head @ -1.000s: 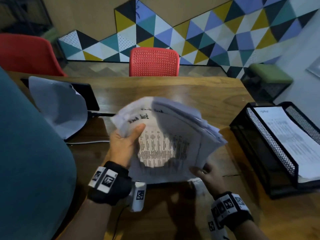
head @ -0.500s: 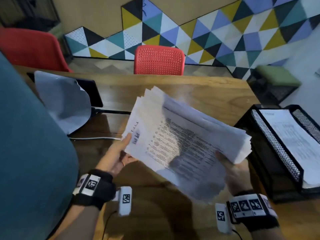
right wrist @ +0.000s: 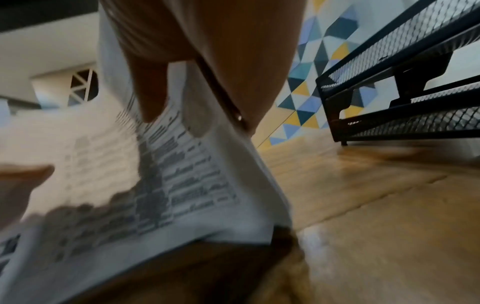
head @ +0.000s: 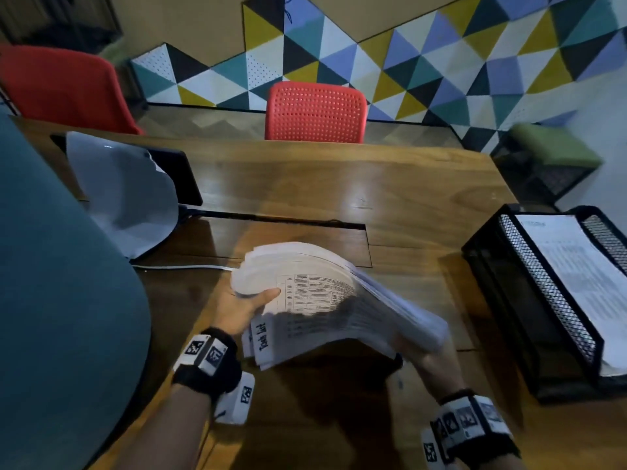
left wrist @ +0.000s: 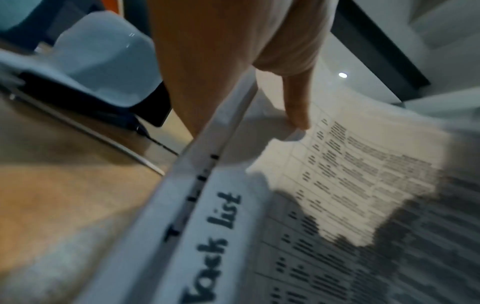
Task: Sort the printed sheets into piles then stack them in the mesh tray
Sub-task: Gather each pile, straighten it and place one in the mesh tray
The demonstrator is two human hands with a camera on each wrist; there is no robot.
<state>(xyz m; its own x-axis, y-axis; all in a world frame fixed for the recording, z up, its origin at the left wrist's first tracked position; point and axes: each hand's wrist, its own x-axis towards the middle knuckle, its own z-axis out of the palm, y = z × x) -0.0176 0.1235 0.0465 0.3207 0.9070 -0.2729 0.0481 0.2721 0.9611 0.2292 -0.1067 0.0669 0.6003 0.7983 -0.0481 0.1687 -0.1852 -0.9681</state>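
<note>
The left hand (head: 241, 308) gripped one end of the bowed stack of printed sheets (head: 334, 301), thumb on top, while the right hand (head: 428, 359) clutched the opposite end, holding it above the wooden table (head: 339, 184), left of the black mesh tray (head: 529, 300).

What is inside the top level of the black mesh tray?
In the mesh tray lies a printed sheet, text side up. Whether more sheets lie beneath it cannot be seen. The lower level, visible in the right wrist view, is too dark to judge.
</note>
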